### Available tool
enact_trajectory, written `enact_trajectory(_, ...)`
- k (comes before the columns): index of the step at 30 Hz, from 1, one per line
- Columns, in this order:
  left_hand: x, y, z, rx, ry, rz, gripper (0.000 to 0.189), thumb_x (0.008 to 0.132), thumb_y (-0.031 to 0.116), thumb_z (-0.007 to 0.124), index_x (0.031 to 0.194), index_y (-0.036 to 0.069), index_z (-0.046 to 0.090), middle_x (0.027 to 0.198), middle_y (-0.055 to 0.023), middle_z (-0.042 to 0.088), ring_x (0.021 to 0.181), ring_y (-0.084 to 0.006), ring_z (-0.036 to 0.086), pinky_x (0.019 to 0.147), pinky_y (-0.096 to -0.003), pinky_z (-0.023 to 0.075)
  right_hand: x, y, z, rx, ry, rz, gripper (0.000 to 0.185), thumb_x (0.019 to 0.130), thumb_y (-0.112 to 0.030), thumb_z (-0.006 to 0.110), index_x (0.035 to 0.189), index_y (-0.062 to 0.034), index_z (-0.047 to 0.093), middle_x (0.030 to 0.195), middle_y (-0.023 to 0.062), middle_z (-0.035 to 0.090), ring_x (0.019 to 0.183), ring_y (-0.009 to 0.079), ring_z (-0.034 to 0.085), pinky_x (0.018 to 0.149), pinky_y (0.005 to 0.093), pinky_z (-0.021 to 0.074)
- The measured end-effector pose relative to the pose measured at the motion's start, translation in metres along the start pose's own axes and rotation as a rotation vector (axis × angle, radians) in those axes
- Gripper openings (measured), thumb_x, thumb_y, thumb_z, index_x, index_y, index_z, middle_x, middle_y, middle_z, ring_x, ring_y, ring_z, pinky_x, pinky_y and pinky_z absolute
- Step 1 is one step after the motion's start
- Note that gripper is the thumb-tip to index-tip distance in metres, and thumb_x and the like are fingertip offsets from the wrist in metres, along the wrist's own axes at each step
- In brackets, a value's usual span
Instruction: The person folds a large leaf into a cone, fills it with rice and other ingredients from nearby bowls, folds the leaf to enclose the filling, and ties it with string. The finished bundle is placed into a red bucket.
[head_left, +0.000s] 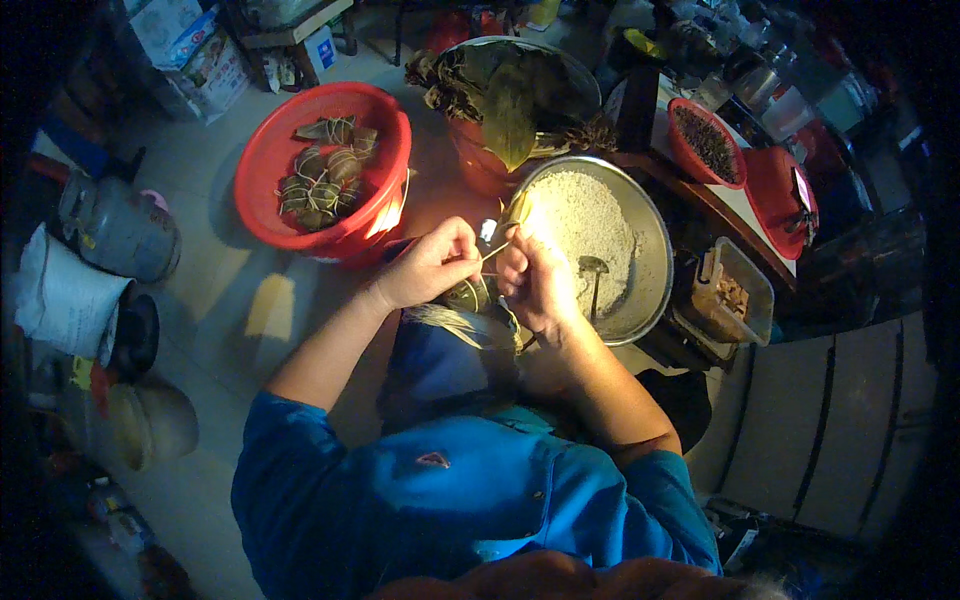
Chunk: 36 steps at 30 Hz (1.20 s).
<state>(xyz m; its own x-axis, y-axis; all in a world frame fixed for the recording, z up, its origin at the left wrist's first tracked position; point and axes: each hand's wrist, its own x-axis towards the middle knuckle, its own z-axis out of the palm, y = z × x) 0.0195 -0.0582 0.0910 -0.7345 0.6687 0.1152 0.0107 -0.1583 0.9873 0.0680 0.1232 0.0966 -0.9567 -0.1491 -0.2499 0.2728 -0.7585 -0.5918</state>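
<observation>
My left hand (435, 262) pinches one part of a thin pale tying strand (495, 253) between thumb and fingers. My right hand (538, 281) is closed on the same strand, which runs taut between the two. Just below them a leaf-wrapped dumpling (469, 297), a zongzi by its look, rests over my lap with strands around it. My hands hide part of it. A bundle of loose pale strands (450, 322) lies across my dark-clothed leg beside the dumpling.
A red plastic basin (251, 176) at left holds several tied dumplings. At right is a metal basin (660, 300) of rice with a ladle (595, 281). Soaked leaves (510, 112) fill a basin ahead. A plastic box (759, 315) holds brown chunks; a red basket (733, 176) stands on a table.
</observation>
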Motion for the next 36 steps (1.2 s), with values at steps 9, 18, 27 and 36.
enact_trajectory(9, -0.006, 0.018, 0.024, 1.027, 0.182, 0.312, 0.01, 0.08, 0.007, 0.064, 0.084, 0.004, 0.056, 0.081, -0.0141, 0.062, 0.08, -0.0344, 0.063, 0.072, -0.0412, 0.0507, -0.014, -0.015, 0.001, 0.253, -0.018, 0.231, 0.011, 0.098, -0.02, 0.054, 0.1, -0.0096, 0.052, 0.078, -0.0027, 0.049, 0.059, 0.008, 0.041, 0.047, 0.0209, 0.034)
enact_trajectory(18, -0.003, 0.007, -0.01, 0.096, 0.108, -0.044, 0.022, 0.083, -0.001, 0.065, 0.073, 0.005, 0.047, 0.077, -0.0019, 0.058, 0.073, -0.0101, 0.054, 0.069, -0.0265, 0.0467, -0.032, -0.012, -0.029, -1.382, -0.818, -0.805, 0.018, 0.093, -0.011, 0.06, 0.11, -0.0043, 0.064, 0.095, 0.008, 0.058, 0.089, 0.0211, 0.06, 0.082, 0.0343, 0.0498)
enact_trajectory(27, -0.003, 0.019, 0.02, 1.316, 0.185, 0.466, 0.012, 0.072, 0.001, 0.062, 0.071, 0.006, 0.051, 0.075, -0.0116, 0.053, 0.068, -0.0345, 0.059, 0.062, -0.0426, 0.0503, 0.02, -0.016, 0.001, -1.545, -0.355, -0.738, 0.017, 0.085, -0.007, 0.063, 0.099, -0.0044, 0.071, 0.097, 0.015, 0.069, 0.095, 0.0321, 0.066, 0.085, 0.0373, 0.0533)
enact_trajectory(36, -0.013, -0.008, 0.024, 1.159, 0.396, 0.687, 0.013, 0.075, -0.003, 0.068, 0.081, 0.005, 0.059, 0.085, -0.0097, 0.059, 0.072, -0.0273, 0.063, 0.065, -0.0359, 0.0537, 0.015, -0.019, 0.008, -1.598, -0.183, -0.628, 0.015, 0.078, -0.014, 0.068, 0.089, -0.0049, 0.07, 0.084, 0.0164, 0.069, 0.078, 0.0349, 0.068, 0.073, 0.0398, 0.0545)
